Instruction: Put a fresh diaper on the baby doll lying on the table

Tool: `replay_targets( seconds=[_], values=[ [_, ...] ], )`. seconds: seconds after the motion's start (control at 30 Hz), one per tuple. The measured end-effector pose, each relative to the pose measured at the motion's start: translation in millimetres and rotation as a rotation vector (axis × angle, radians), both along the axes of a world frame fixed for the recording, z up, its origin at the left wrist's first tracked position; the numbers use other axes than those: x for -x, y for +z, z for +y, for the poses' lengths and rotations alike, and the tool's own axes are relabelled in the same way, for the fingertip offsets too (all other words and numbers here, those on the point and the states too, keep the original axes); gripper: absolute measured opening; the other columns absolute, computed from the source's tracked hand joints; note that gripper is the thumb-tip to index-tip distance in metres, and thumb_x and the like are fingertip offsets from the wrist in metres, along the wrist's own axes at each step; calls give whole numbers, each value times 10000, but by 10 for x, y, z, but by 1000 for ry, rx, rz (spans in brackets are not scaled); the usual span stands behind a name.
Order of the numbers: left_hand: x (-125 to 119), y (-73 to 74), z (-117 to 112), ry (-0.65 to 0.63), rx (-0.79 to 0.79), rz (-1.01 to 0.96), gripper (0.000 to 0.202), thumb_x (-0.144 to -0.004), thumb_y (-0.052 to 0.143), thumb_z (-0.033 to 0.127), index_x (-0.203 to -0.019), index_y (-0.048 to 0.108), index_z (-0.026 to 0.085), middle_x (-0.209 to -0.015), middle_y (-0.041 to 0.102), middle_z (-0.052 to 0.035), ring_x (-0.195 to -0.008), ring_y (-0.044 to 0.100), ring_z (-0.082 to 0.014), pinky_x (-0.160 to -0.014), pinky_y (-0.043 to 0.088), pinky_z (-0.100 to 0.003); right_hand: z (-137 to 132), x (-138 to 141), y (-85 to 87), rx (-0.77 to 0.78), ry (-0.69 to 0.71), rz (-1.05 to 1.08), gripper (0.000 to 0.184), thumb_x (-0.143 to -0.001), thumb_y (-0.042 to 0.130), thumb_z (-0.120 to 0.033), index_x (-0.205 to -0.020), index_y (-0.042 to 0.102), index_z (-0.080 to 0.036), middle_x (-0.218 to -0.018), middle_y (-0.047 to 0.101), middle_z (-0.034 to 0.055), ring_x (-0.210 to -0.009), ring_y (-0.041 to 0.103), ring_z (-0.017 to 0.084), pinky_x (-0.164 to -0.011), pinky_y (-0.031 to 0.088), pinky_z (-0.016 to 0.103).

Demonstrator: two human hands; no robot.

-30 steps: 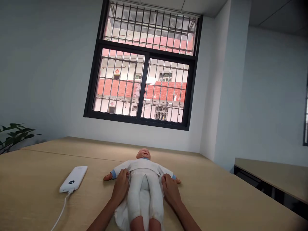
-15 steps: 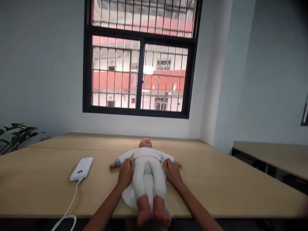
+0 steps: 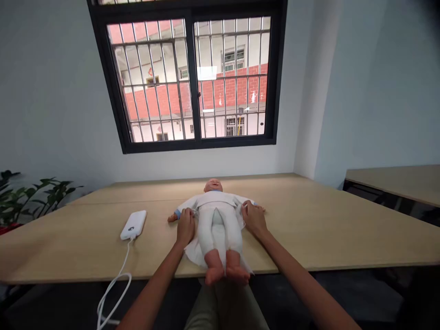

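A baby doll (image 3: 217, 219) in white clothes with blue cuffs lies on its back on the wooden table (image 3: 309, 229), head toward the window, bare feet hanging past the near edge. A white cloth is spread under its legs. My left hand (image 3: 185, 226) rests at the doll's left hip, fingers curled on the white clothing. At the other hip, my right hand (image 3: 254, 219) is likewise closed on the fabric.
A white power bank (image 3: 133, 225) lies left of the doll, its white cable (image 3: 113, 288) looping over the table's near edge. A green plant (image 3: 30, 199) stands at far left. Another table (image 3: 398, 181) is at right. A barred window (image 3: 192, 78) fills the wall ahead.
The view has drawn back and tilted; the doll's feet and the table's near edge now show. Both hands stay at the doll's hips.
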State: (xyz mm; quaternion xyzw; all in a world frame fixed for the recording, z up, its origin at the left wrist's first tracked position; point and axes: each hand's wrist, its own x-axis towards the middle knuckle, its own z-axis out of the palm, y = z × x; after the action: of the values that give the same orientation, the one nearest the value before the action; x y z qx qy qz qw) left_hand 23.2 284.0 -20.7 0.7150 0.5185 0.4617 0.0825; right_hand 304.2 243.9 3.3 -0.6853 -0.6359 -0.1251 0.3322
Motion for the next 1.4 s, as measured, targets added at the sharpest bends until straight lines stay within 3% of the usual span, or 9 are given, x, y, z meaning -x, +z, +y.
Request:
replay_targets(
  seconds=[0.2,0.37,0.57,0.67,0.83,1.0,1.1,1.4],
  values=[
    [19,-70,166,57,80,-37,163,-786,317,73,-763,410,205,-898,520,-78,-904,516,-215,-889,426,-349,57,-54,-57,-65,-37,40,141,-962,453,-228,-939,553,-130,-815,621,40,-774,532,172,-779,256,275],
    [28,-108,315,75,162,-56,183,-790,351,91,-665,425,201,-809,564,-80,-864,534,-224,-830,419,-338,65,-122,-67,32,-134,26,211,-906,439,-96,-739,558,-147,-681,575,24,-610,414,118,-629,153,261],
    [16,-103,388,60,176,-95,201,-788,345,94,-647,445,195,-788,608,-73,-838,565,-203,-796,424,-298,174,-213,-180,-109,23,80,238,-916,404,-85,-832,621,-136,-750,644,54,-661,500,126,-643,204,242],
    [24,-106,375,54,186,-108,204,-808,326,106,-659,430,198,-782,615,-66,-799,575,-190,-761,433,-282,198,-239,-198,-170,-20,106,254,-937,383,-134,-873,629,-135,-777,659,80,-709,547,156,-644,217,240],
    [-24,-76,302,54,168,-72,185,-829,341,126,-686,434,197,-795,605,-72,-835,578,-207,-789,433,-304,162,-226,-164,-218,-14,117,322,-955,334,-217,-796,605,-148,-716,630,74,-615,511,139,-605,214,233],
    [-48,69,134,118,47,-17,191,-907,306,205,-759,426,202,-874,579,-84,-907,551,-238,-837,408,-350,157,-241,-174,-263,33,123,353,-948,290,-267,-753,564,-160,-651,585,58,-552,458,130,-582,224,228],
    [-11,172,48,193,-15,-11,163,-893,298,159,-805,429,199,-913,571,-79,-926,542,-222,-857,400,-338,175,-260,-186,-287,72,133,356,-939,282,-310,-736,539,-168,-625,565,52,-536,437,133,-580,237,230],
    [-19,272,-45,241,-82,33,178,-865,308,105,-888,464,187,-944,585,-75,-936,546,-220,-863,386,-339,249,-258,-220,-226,127,116,351,-908,300,-303,-680,526,-160,-587,548,56,-530,396,132,-599,224,252]
  ],
)
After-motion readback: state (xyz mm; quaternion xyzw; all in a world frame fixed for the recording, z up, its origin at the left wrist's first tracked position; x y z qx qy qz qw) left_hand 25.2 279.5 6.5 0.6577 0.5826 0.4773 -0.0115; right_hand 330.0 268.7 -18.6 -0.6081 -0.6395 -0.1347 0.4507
